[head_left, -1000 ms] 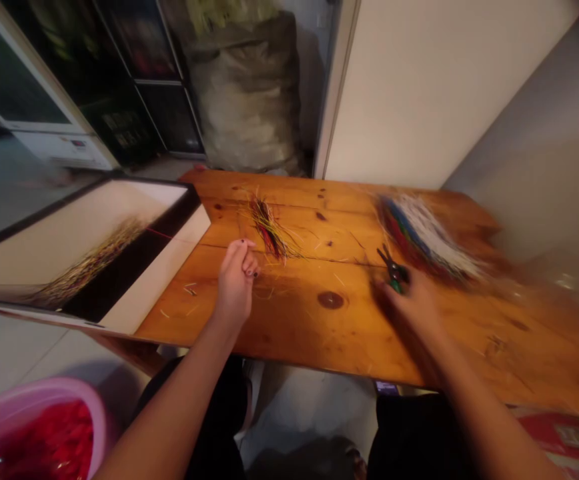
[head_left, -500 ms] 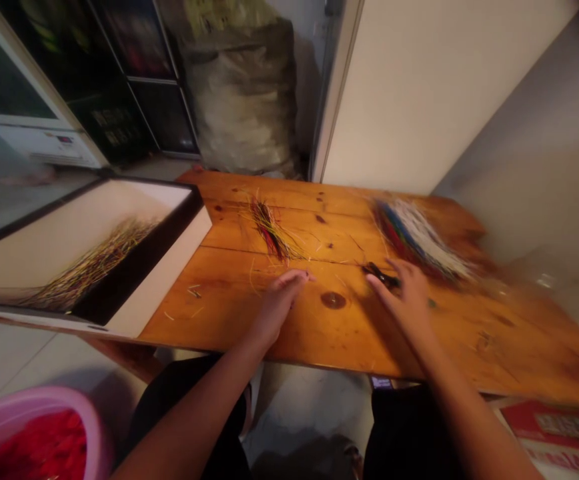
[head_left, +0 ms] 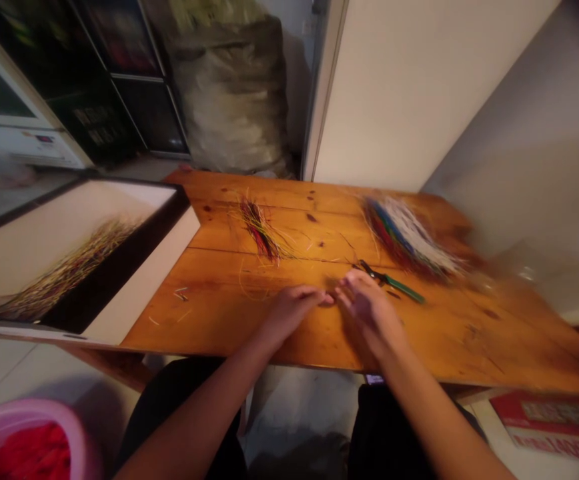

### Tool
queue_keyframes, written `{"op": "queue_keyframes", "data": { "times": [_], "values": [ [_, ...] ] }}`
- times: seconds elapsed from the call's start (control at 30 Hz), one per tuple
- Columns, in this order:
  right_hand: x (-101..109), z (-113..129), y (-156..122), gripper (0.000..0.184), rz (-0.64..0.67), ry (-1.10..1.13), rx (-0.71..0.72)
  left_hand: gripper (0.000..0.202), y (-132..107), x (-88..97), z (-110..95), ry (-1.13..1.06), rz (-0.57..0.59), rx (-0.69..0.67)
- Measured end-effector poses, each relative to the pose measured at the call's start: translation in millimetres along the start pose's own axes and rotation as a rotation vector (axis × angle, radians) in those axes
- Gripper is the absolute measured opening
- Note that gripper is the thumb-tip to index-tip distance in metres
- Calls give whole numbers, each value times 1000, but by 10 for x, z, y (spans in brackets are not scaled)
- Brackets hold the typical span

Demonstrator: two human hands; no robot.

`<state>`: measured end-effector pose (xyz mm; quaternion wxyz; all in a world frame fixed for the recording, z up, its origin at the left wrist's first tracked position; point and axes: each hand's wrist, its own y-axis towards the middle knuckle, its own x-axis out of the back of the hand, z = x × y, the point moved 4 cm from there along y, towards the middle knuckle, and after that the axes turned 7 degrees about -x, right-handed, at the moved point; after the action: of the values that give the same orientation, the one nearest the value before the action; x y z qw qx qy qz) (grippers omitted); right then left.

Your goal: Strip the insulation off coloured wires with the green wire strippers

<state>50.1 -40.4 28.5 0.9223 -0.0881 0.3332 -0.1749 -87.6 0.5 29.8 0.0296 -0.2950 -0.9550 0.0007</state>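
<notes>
My left hand (head_left: 302,303) is low over the table's front middle, thumb and fingertips pinched together. What it pinches is too small and blurred to make out. My right hand (head_left: 369,303) is just to the right, its bent fingertips close to the left ones; motion smears them. Beyond the right hand, cutting pliers (head_left: 399,285) with a green handle lie on the wood, partly covered by that hand. A thin bundle of red, black and yellow wires (head_left: 259,230) lies farther back. A thicker bundle of white, blue, green and red wires (head_left: 409,233) lies at the right.
An open box (head_left: 152,277) holding many wires stands on the left of the wooden table (head_left: 209,313). Wire scraps (head_left: 181,294) lie near it. A pink basin (head_left: 77,427) with red contents is below left, a red carton (head_left: 544,417) below right. A large sack (head_left: 232,100) stands behind.
My right hand has moved left from beside the pliers to my left fingertips, uncovering the green handle. The pliers stay on the table. The camera view has shifted slightly.
</notes>
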Motion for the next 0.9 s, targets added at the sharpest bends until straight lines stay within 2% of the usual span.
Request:
{"op": "queue_keyframes", "data": {
  "times": [0.07,0.17,0.27,0.43,0.53,0.57,0.6,0.63,0.73,0.77,0.83,0.9],
  "values": [
    [197,184,43,14,-87,95,43,27,-8,15,19,4,37,68],
    [475,407,102,12,-163,221,82,28,-11,73,-3,-13,108,101],
    [655,537,113,10,-239,318,108,26,-23,121,-64,-8,268,116],
    [757,629,93,13,-312,433,137,24,-115,194,-195,-44,512,191],
    [783,646,101,13,-254,488,102,23,-175,191,-246,-35,704,217],
    [781,649,104,11,-203,493,89,25,-161,201,-245,-6,703,202],
    [769,648,105,10,-140,486,75,26,-119,223,-234,42,640,169],
    [747,641,103,10,-71,471,58,27,-54,258,-214,108,522,120],
    [630,568,74,15,90,385,-13,24,159,385,-133,430,30,-77],
    [578,524,60,16,114,347,-47,23,214,397,-100,574,-85,-130],
    [470,426,33,17,124,255,-108,20,311,371,-22,821,-207,-192],
    [367,324,10,17,126,139,-148,21,392,322,59,980,-225,-181]
  ]
}}
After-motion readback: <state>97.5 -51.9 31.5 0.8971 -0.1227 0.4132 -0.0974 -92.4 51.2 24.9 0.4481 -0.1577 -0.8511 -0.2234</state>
